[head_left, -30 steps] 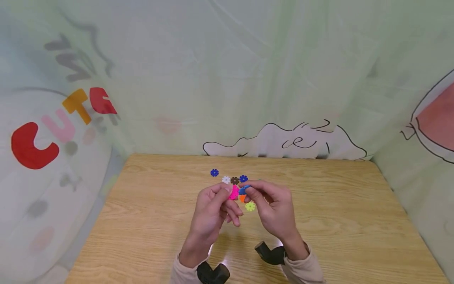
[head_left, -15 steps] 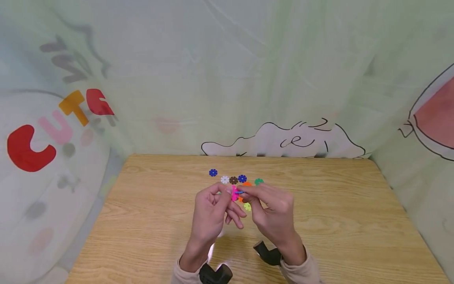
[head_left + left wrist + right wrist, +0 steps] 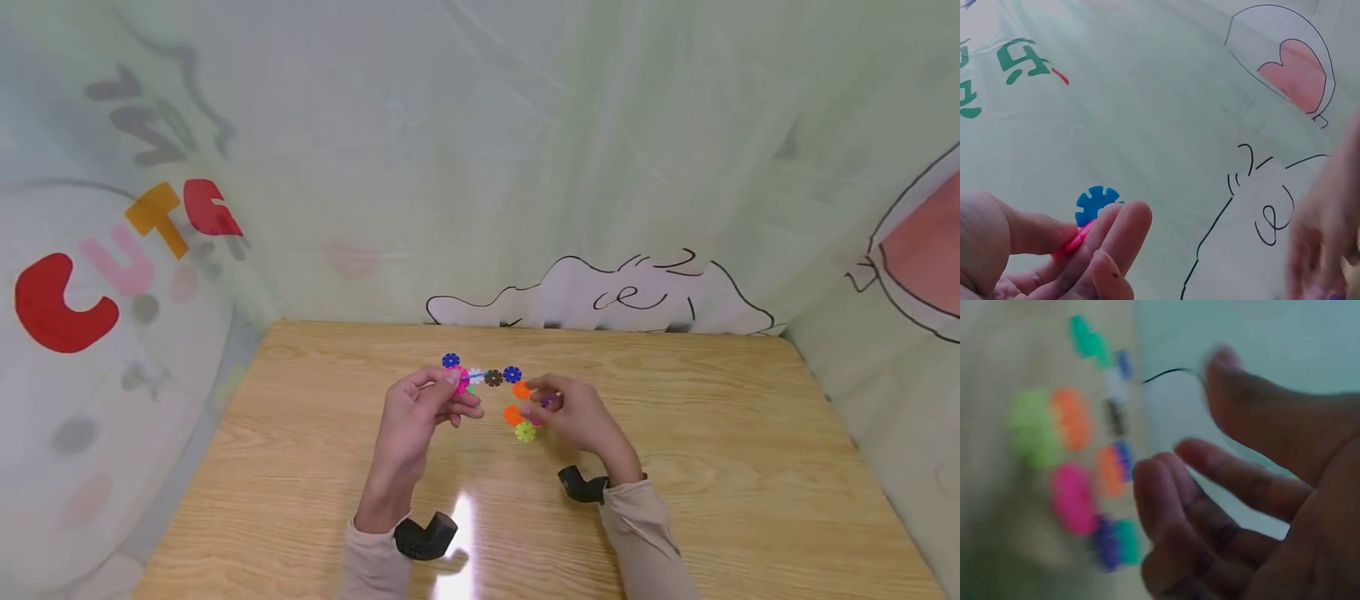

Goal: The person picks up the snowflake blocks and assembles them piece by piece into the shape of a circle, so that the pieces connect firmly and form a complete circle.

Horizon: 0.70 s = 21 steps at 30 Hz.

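Note:
My left hand [image 3: 411, 417] pinches a bright pink notched plastic disc [image 3: 1077, 239] between thumb and fingers. A blue notched disc [image 3: 1095, 205] is joined to it at an angle, edge-on in the head view. To the right, my right hand [image 3: 583, 415] hovers over loose discs with thumb and fingers apart and nothing between them. Nearest to it are a purple disc [image 3: 552, 402], two orange discs [image 3: 512, 414] and a lime disc [image 3: 525, 432]. The right wrist view, blurred, shows a pink disc [image 3: 1074, 498] and a green disc [image 3: 1127, 542] beside the purple one.
Farther back on the wooden table [image 3: 300, 433] lie a white disc [image 3: 476, 377], a brown disc [image 3: 492, 378] and two dark blue discs [image 3: 512, 374]. A printed curtain [image 3: 480, 167] hangs behind the table. Each wrist carries a black camera mount [image 3: 426, 536].
The blue disc has left my right hand and is attached to the pink disc. My left hand moved left and away with both; my right hand let go and spread its fingers over the loose discs.

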Motion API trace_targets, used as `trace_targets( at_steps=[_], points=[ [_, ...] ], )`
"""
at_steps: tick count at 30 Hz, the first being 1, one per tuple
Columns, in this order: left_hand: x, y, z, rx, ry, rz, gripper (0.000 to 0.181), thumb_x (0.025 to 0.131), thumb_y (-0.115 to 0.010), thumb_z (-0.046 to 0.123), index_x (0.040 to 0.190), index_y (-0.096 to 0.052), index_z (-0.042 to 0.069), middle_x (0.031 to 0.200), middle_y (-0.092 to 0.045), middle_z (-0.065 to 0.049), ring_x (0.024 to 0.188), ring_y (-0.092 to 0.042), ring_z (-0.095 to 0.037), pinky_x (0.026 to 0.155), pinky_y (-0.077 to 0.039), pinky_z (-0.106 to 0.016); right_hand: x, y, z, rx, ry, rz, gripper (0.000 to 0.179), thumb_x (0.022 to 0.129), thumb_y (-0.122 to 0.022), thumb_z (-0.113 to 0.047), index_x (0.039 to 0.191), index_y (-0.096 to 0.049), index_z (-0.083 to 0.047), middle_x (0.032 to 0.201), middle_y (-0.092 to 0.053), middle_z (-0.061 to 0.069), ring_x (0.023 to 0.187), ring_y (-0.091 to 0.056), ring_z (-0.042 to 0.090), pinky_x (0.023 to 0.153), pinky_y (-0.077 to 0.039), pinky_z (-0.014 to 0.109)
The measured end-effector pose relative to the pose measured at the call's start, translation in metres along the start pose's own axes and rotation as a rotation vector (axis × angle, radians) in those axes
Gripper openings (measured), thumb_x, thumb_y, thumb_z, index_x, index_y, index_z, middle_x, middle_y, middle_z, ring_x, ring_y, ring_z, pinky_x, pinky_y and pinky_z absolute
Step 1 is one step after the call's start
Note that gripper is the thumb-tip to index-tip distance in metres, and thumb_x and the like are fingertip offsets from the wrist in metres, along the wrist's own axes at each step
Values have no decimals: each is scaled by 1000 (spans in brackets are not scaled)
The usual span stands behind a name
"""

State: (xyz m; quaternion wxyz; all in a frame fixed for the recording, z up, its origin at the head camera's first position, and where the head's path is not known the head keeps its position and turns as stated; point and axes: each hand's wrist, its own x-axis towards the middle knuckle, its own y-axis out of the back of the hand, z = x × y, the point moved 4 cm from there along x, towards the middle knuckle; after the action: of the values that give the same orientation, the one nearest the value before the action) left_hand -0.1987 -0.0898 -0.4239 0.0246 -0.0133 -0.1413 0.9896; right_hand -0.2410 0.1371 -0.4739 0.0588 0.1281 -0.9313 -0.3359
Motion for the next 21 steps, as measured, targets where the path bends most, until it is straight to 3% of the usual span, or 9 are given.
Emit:
trace_targets(
  at_steps=[2,4,6,8,12,17,21],
  points=[
    [0,3,0,-16,11,4,13,107,-62,12,95,-62,6,78,-80,-1,72,-79,-17,59,-51,-22,4,-13,19,-57,-87,-93,38,89,-88,-23,120,-74,-4,103,-74,8,87,-64,17,75,-55,29],
    [0,3,0,-33,23,5,9,107,-61,11,101,-60,4,79,-80,-1,73,-80,-18,60,-52,-22,7,-23,30,-93,-122,-128,34,83,-93,-22,109,-76,-7,96,-72,4,86,-61,16,76,-54,29],
    [-1,3,1,-44,31,7,9,107,-61,10,112,-60,3,80,-81,-1,74,-80,-18,61,-53,-22,8,-29,34,-119,-141,-125,30,79,-95,-20,99,-76,-10,90,-69,2,83,-59,16,75,-51,29],
    [-1,3,2,-45,31,1,20,107,-61,10,124,-60,0,81,-81,-1,76,-81,-18,63,-55,-22,9,-32,35,-145,-149,-116,27,78,-96,-18,93,-74,-12,86,-66,1,81,-57,16,74,-50,29],
    [-2,0,3,-63,34,-55,34,108,-58,9,139,-60,-5,88,-82,-1,82,-81,-17,69,-59,-23,10,-33,32,-186,-170,-113,28,76,-97,-18,86,-72,-13,81,-64,0,77,-56,17,72,-47,30],
    [-4,-3,5,-128,32,-155,25,108,-54,5,129,-61,-7,94,-82,-1,85,-81,-17,74,-62,-24,9,-29,28,-214,-179,-111,31,78,-96,-21,83,-67,-12,78,-61,0,74,-53,18,69,-45,30],
    [-6,-5,6,-160,26,-229,13,108,-55,6,119,-62,5,94,-82,0,85,-81,-17,75,-63,-25,5,-14,12,-66,-120,-43,23,87,-89,-19,94,-71,-8,79,-68,4,70,-59,18,62,-47,27]
  ],
)
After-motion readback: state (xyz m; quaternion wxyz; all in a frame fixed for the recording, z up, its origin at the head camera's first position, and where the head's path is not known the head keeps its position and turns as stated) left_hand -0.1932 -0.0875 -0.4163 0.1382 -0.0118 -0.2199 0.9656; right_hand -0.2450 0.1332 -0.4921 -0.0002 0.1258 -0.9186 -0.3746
